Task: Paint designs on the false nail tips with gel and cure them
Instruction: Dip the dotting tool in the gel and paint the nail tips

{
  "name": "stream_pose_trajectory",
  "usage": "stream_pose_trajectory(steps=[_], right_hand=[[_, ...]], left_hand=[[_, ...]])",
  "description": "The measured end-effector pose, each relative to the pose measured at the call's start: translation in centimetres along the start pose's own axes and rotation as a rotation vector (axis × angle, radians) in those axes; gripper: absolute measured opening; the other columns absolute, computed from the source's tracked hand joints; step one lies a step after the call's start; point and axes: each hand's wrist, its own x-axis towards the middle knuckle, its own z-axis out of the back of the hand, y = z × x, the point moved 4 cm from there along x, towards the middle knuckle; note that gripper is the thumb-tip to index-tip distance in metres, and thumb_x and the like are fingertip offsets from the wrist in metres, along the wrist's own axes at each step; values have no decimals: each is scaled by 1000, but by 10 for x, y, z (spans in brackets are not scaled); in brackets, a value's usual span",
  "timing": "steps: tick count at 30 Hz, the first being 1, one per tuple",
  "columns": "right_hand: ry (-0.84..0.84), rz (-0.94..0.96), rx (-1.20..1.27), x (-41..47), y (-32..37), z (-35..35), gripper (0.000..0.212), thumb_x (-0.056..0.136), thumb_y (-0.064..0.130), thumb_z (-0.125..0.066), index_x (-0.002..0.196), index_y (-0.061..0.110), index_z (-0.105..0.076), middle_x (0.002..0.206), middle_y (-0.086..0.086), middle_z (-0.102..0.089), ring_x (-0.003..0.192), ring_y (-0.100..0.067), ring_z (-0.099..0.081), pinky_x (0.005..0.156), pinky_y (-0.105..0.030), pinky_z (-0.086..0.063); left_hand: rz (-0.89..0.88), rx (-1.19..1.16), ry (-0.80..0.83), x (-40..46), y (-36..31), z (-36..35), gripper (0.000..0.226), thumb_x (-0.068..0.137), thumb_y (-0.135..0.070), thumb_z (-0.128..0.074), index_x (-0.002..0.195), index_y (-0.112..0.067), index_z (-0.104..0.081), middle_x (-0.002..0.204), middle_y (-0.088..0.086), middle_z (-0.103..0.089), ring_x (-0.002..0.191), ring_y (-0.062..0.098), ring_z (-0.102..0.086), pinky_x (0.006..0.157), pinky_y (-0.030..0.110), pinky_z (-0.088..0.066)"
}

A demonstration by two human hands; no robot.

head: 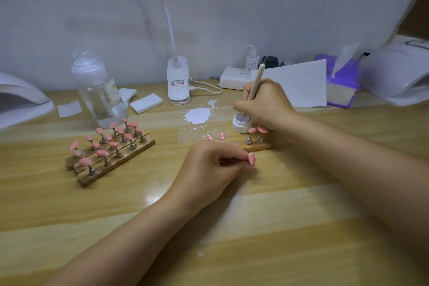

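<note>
Many pink nail tips [102, 146] stand on little pegs on wooden strips [109, 165] at the left of the wooden surface [255, 227], in front of a clear bottle [99, 90]. Next comes the left hand [209, 169], its fingers [232, 158] curled and pinching one pink nail tip [251, 158]. Further right, the right hand [267, 102] grips a pale brush [255, 83], pointing it down into a small white gel pot [240, 123], beside two more pink tips [256, 130] on pegs.

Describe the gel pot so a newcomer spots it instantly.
Start at the wooden table, then the right hand gripping a cream-handled tool. Directly beneath sits the small round white gel jar, lid off. Unlike the tall clear plastic bottle far left, it is squat and opaque.
</note>
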Motion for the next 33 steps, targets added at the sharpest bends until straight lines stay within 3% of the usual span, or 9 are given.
stream_pose_trajectory(steps=[3, 9, 13, 17, 23, 25, 27, 30, 33], right_hand=[[-12, 21, 1, 2, 0, 2, 29, 67, 11, -61, 48, 16, -41, 42, 5, -48, 41, -4, -51, 50, -25, -39], [-4, 62, -8, 1, -1, -2, 31, 68, 10, -61, 48, 17, -39, 32, 10, -44, 33, -3, -44, 44, -22, -32], [-44, 73, 20, -2, 6, 5, 35, 72, 15, -64, 48, 18, -39, 40, 7, -45, 41, -6, -45, 50, -25, -34], [-269, 93, 369, -23, 16, 28, 37, 80, 29, -69, 53, 16, -47, 44, 7, -52, 44, -5, -50, 53, -21, -43], [-181, 14, 785, -89, 15, 24, 30, 65, 39, -70, 55, 15, -55, 46, 1, -59, 45, -8, -56, 48, -20, -50], [-193, -22, 785, -100, 10, 19, 29, 58, 40, -72, 54, 18, -54, 50, 2, -58, 51, -11, -57, 57, -29, -55], [-207, -61, 780, -104, 7, 16, 33, 56, 41, -74, 50, 21, -49, 48, 7, -51, 57, -19, -53, 69, -50, -55], [-190, -56, 776, -105, 9, 14, 42, 64, 31, -75, 46, 21, -40, 41, 13, -39, 54, -16, -47, 68, -58, -51], [-173, -37, 796, -104, 9, 11, 46, 78, 6, -69, 49, 15, -35, 39, 13, -34, 38, -3, -46, 57, -48, -52]], left_hand=[[10, -3, 1, 0, 1, 0, 16, 73, 7, -69, 78, -6, -75, 70, -15, -67, 66, -12, -57, 66, 4, -39], [14, 1, -5, 0, 1, 0, 14, 73, 4, -71, 79, -8, -75, 71, -13, -68, 67, -11, -57, 67, 6, -42], [22, -2, 1, 0, 1, 0, 14, 74, 5, -70, 79, -8, -75, 70, -14, -67, 66, -12, -56, 66, 5, -40], [16, 0, -1, 0, 0, 1, 14, 74, 4, -70, 78, -9, -75, 69, -13, -67, 64, -12, -55, 65, 5, -40], [23, 14, -15, 0, 1, 1, 13, 74, 3, -70, 78, -8, -75, 72, -3, -71, 65, -7, -56, 71, 5, -42], [33, 10, -12, 0, 0, 1, 12, 74, 2, -70, 78, -7, -75, 72, -4, -71, 65, -8, -56, 72, 6, -41], [46, 9, -19, -1, -1, 1, 11, 74, 1, -71, 79, -8, -75, 72, -2, -72, 66, -3, -57, 78, 15, -45], [70, 10, -30, -1, -1, 2, 11, 73, -2, -72, 81, -9, -75, 80, -3, -72, 71, 5, -63, 96, 21, -42], [74, 8, -31, -1, -2, 2, 13, 73, -1, -72, 83, -8, -75, 82, -4, -72, 73, 3, -62, 86, 16, -44]])
